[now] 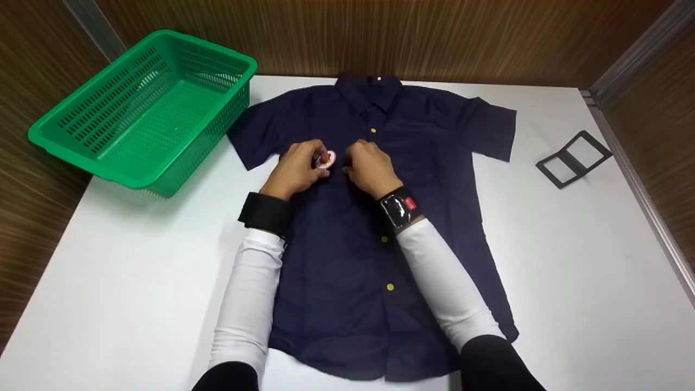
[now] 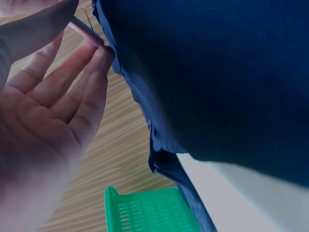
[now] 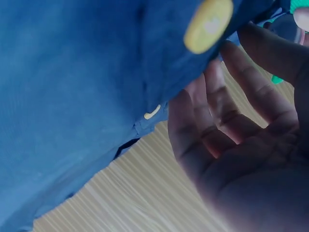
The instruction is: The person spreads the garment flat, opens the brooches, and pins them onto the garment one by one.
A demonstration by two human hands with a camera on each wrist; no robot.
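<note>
A dark navy short-sleeved shirt (image 1: 336,255) with yellow buttons lies spread on the white table, collar at the far side. Above its chest, my left hand (image 1: 297,167) pinches a small round pin badge (image 1: 332,157) with a pale rim between thumb and fingers. In the left wrist view the badge (image 2: 87,32) shows edge-on, its thin open pin sticking out towards the cloth. Just right of it, my right hand (image 1: 372,167) pinches the shirt front near the button strip. A yellow button (image 3: 208,25) shows close by these fingers in the right wrist view.
A green plastic basket (image 1: 214,127) stands at the back left, close against the shirt's left sleeve. On the right of the table (image 1: 575,260) lies a black frame (image 1: 571,161) with two openings. Wood-grained panels (image 1: 434,41) border the back and sides.
</note>
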